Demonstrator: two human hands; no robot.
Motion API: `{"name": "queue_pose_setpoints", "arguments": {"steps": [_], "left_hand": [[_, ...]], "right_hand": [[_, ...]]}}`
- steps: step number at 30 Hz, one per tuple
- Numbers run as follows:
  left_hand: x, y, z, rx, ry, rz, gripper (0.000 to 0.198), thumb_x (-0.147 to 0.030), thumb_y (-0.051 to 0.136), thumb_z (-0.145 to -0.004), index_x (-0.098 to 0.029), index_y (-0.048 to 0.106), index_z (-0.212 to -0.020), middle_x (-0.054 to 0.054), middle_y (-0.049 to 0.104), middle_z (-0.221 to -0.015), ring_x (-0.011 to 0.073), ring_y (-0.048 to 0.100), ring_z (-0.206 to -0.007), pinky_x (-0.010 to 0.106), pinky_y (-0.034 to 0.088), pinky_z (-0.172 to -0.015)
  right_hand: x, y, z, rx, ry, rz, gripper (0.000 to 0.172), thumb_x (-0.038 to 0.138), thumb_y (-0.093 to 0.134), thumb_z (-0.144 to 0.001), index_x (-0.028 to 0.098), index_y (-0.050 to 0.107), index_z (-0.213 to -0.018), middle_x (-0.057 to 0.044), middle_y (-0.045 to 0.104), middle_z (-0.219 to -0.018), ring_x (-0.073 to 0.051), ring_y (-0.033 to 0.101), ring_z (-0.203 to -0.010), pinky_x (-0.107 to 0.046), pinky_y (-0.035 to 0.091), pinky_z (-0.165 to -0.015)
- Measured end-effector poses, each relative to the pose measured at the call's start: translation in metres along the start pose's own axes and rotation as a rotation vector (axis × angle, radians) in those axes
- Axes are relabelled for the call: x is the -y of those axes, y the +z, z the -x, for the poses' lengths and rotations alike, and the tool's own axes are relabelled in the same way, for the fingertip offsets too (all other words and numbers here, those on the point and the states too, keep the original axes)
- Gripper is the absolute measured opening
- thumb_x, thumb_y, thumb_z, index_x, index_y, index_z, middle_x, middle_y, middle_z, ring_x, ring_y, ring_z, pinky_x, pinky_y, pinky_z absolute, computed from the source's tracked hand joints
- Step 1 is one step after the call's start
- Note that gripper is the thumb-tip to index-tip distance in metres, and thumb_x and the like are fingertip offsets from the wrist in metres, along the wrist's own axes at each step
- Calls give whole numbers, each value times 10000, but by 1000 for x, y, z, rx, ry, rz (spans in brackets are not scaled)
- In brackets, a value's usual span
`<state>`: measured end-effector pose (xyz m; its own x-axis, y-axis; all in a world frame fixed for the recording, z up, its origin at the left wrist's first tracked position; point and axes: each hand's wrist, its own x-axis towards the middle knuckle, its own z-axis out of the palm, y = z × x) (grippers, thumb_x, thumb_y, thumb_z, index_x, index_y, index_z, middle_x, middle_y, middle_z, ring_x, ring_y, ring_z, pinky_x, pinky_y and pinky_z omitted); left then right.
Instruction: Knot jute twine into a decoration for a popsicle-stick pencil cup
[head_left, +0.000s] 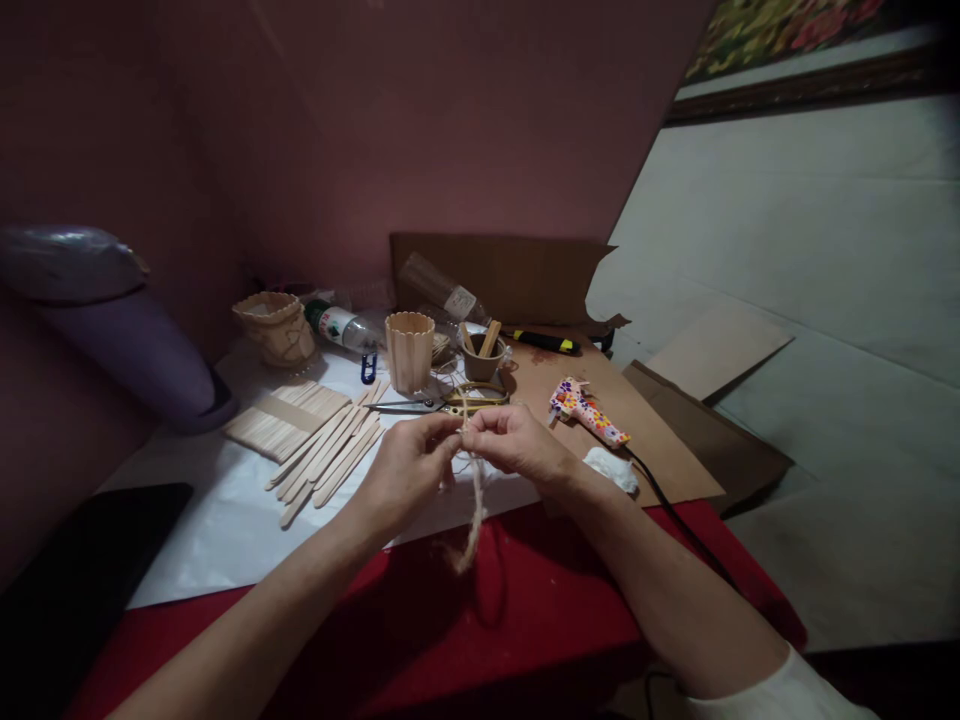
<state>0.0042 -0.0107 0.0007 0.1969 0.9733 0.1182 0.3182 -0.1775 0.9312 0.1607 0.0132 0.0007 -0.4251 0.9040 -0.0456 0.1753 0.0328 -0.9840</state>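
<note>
My left hand and my right hand meet over the front of the table, fingertips pinched together on a length of twine. Its frayed end hangs below my fingers, over the red cloth, while another part rises above them. Just beyond my hands lie scissors with yellowish handles. Behind these stands a cup covered with craft sticks. Loose craft sticks fan out to the left of my left hand, beside a banded bundle of craft sticks.
A floral glue gun with a black cord rests on cardboard at the right, near white fluff. Farther back are a small pot, a yellow-black cutter, plastic bottles and a decorated stick cup.
</note>
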Motion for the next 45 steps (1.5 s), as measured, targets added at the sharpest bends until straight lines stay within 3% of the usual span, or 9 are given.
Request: {"name": "queue_pose_setpoints", "arguments": {"steps": [4, 14, 19, 24, 28, 31, 34, 39, 45], "left_hand": [[4, 1, -3, 8, 5, -31, 221, -288, 534, -760, -134, 691, -770, 18, 594, -592, 113, 495, -522, 216, 373, -492], [7, -1, -3, -24, 68, -133, 235, -315, 561, -740, -139, 699, -669, 16, 605, -575, 122, 482, -569, 212, 332, -513], [8, -2, -5, -6, -28, -17, 235, -344, 609, -694, -128, 698, -667, 24, 615, -582, 124, 487, -556, 227, 339, -519], [-1, -4, -5, 0, -158, 132, 233, -353, 677, -627, -125, 663, -583, -14, 536, -486, 80, 396, -460, 221, 287, -467], [-2, -5, -5, 13, -272, 229, 210, -330, 702, -605, -131, 644, -576, -70, 401, -379, 43, 264, -374, 212, 200, -407], [-1, -5, -5, 11, -320, 262, 233, -345, 710, -597, -129, 625, -574, -77, 372, -373, 36, 238, -359, 209, 148, -385], [0, -5, -6, -9, -328, 284, 247, -353, 714, -592, -127, 616, -573, -78, 360, -376, 32, 229, -358, 205, 131, -380], [3, -5, -7, -101, -270, 230, 251, -359, 716, -592, -117, 649, -610, -58, 432, -407, 37, 261, -376, 209, 171, -395], [10, -6, -8, -170, -181, 125, 236, -343, 642, -658, -126, 638, -565, 0, 556, -444, 99, 464, -447, 230, 333, -494]], "right_hand": [[1, -1, 1, 18, -7, 18, 148, 256, 585, -674, 159, 497, -605, 67, 370, -489, -50, 267, -438, -202, 170, -418], [-5, -4, -1, 33, -41, 110, 81, 174, 555, -695, 153, 506, -635, 60, 394, -516, -51, 316, -464, -184, 212, -426], [-3, -5, 1, 84, 0, 57, 80, 212, 527, -760, 163, 511, -699, 55, 480, -475, -40, 340, -373, -168, 239, -366], [-3, -5, 1, 116, 10, 24, 118, 248, 535, -776, 163, 507, -700, -4, 606, -610, -60, 495, -405, -173, 365, -371], [-6, -4, 1, 77, -12, 65, 129, 276, 558, -762, 161, 530, -711, -22, 619, -689, -66, 480, -391, -206, 399, -352], [-6, -5, 3, 59, -38, 156, 111, 257, 549, -761, 157, 551, -714, -22, 605, -702, -65, 467, -408, -205, 380, -364], [-4, -7, 4, -42, -103, 303, 41, 198, 554, -734, 163, 572, -725, 0, 567, -652, -76, 461, -479, -203, 351, -432], [2, -7, 7, -187, -244, 539, 87, 113, 556, -676, 175, 608, -708, -5, 566, -680, -106, 447, -603, -224, 321, -540], [4, -5, 11, -131, -212, 365, 31, 186, 556, -747, 178, 587, -745, 4, 535, -633, -104, 444, -576, -217, 315, -519]]}}
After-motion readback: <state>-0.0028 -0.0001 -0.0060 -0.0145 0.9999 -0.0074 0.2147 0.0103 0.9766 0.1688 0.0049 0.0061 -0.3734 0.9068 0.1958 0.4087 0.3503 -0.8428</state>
